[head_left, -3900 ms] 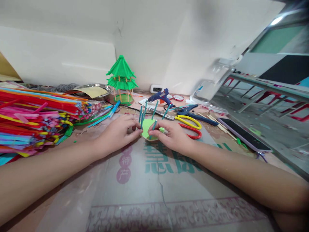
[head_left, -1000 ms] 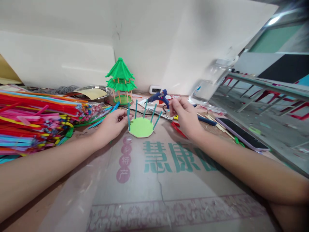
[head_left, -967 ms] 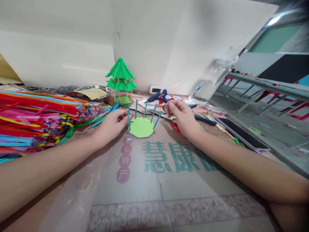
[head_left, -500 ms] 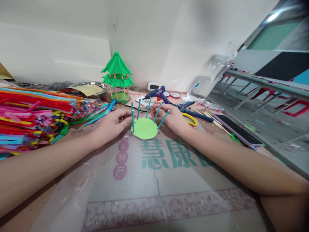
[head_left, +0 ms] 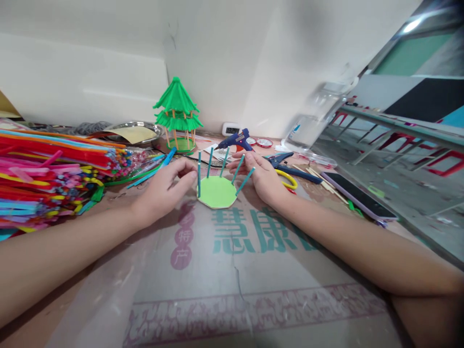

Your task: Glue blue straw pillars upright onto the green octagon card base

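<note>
A light green octagonal card base [head_left: 217, 192] lies on a printed cardboard sheet [head_left: 235, 270], with several teal sticks [head_left: 210, 162] standing up from its rim. My left hand [head_left: 165, 189] rests at the base's left side, its thumb and fingertips closed against the leftmost stick [head_left: 198, 173]. On the other side is my right hand [head_left: 261, 178], fingers curled round the two leaning sticks [head_left: 245, 180] there. Both forearms lie on the cardboard.
A big heap of coloured straws [head_left: 50, 171] fills the left. Behind stand a finished green pagoda model [head_left: 177, 112], a metal tray [head_left: 136, 131], a blue glue gun [head_left: 237, 139], and a clear bottle [head_left: 308, 129]. Yellow-handled scissors [head_left: 285, 177], blue pliers [head_left: 292, 166] and a phone [head_left: 357, 195] lie right.
My right hand came down from near the glue gun onto the base's right-hand sticks. The base now lies flat on the cardboard, where earlier both hands held it tilted.
</note>
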Tool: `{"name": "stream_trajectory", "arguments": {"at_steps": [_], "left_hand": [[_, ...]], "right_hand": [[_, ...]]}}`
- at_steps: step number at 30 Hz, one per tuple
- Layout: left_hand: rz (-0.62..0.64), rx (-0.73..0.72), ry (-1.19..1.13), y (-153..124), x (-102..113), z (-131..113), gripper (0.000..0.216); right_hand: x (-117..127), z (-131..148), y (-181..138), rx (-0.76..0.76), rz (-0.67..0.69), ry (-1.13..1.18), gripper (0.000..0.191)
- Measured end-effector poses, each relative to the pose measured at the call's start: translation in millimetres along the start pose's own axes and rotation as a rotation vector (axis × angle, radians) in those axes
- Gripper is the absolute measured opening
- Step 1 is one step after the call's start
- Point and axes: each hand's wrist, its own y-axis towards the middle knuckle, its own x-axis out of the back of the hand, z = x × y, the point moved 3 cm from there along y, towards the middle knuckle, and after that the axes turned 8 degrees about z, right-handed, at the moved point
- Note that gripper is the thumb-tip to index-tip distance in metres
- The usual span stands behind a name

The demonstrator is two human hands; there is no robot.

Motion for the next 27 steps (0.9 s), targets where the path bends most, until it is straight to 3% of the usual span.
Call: {"name": "stream_trajectory", "arguments": {"at_steps": [3,7,11,12,14,18,22,27], "left_hand": [[0.013,-0.021,0.002,-4,-2,-6,0.023],[-0.069,0.007,-0.025,-2,2,-3,0.026],[-0.111,0.115,0.0,19,38,-2,0.028],[-0.075,0.158,0.014,25,51,-2,0.028],[0.119,0.237,0.165,36,76,-3,0.031],[0.297,0.348,0.696,39,108,6,0.031],[0.313,0.416,0.896,28,101,26,0.012],[0.37,0.352,0.916,19,84,37,0.035]], "right_hand": [[0,0,0,0.0,-0.025,-0.032,0.046],[1,4,-2,0.002,-0.042,-0.062,0.046],[3,3,-1,-0.015,-0.023,-0.085,0.048],[3,2,-1,-0.022,-0.022,-0.092,0.048],[4,0,0,-0.034,-0.022,-0.078,0.047],[2,2,-1,-0.018,-0.025,-0.013,0.043],[0,9,-3,0.001,-0.027,-0.056,0.041],[-1,10,-3,-0.005,-0.022,-0.108,0.041]]}}
